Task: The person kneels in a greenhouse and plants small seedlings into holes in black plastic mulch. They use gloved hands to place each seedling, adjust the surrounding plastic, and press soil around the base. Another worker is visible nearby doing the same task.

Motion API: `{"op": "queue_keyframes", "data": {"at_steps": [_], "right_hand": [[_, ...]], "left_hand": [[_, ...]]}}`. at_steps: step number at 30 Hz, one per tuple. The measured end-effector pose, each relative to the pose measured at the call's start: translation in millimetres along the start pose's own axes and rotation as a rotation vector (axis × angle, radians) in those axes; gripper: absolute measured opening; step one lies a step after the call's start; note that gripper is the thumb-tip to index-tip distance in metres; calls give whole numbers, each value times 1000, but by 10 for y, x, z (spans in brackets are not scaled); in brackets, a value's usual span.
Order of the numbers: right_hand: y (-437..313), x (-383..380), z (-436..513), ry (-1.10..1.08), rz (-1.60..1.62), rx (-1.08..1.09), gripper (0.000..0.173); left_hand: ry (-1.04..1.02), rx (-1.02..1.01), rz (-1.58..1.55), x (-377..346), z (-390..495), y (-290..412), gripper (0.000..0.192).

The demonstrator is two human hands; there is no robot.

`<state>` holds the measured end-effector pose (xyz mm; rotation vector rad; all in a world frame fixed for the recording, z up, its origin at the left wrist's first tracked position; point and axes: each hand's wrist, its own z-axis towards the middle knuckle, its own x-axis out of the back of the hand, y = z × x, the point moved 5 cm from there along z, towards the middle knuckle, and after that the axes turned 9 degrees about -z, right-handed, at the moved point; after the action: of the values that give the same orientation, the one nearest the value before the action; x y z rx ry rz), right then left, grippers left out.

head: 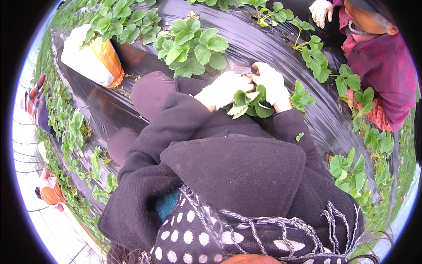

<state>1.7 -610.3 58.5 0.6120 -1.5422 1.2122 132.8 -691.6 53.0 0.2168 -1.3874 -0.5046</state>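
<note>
Both of my hands wear white gloves and meet at a strawberry plant (252, 104) in front of my lap. My left hand (229, 88) has its fingers curled at the plant's base, over the black plastic mulch film (263, 41). Close beside it, my right hand (269, 82) bends its fingers and thumb at the same spot. The leaves hang below the hands, towards my dark coat. What the fingertips hold, if anything, is hidden. A larger strawberry plant (193, 48) grows just beyond my left hand, and a small one (300, 97) stands to the right of my right hand.
A white and orange sack (95, 57) stands in the furrow at the upper left. A co-worker in a purple-red jacket (379, 69) is close at the right, with one white-gloved hand visible. Two more people are far off at the left. Further strawberry rows run along both sides.
</note>
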Motion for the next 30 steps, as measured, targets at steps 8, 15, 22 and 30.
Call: {"op": "queue_keyframes", "data": {"at_steps": [8,15,22,30], "right_hand": [[-76,-140,55,-103,-272,49,46],[-144,-170,195,5,-360,107,29],[43,57,570,95,-174,135,24],[333,-66,916,-83,-66,-48,23]], "left_hand": [[-48,50,-103,72,-71,112,15],[-67,139,-220,80,-87,32,20],[-63,111,-265,-38,-101,-23,24],[41,97,-427,-57,-114,-24,26]]}}
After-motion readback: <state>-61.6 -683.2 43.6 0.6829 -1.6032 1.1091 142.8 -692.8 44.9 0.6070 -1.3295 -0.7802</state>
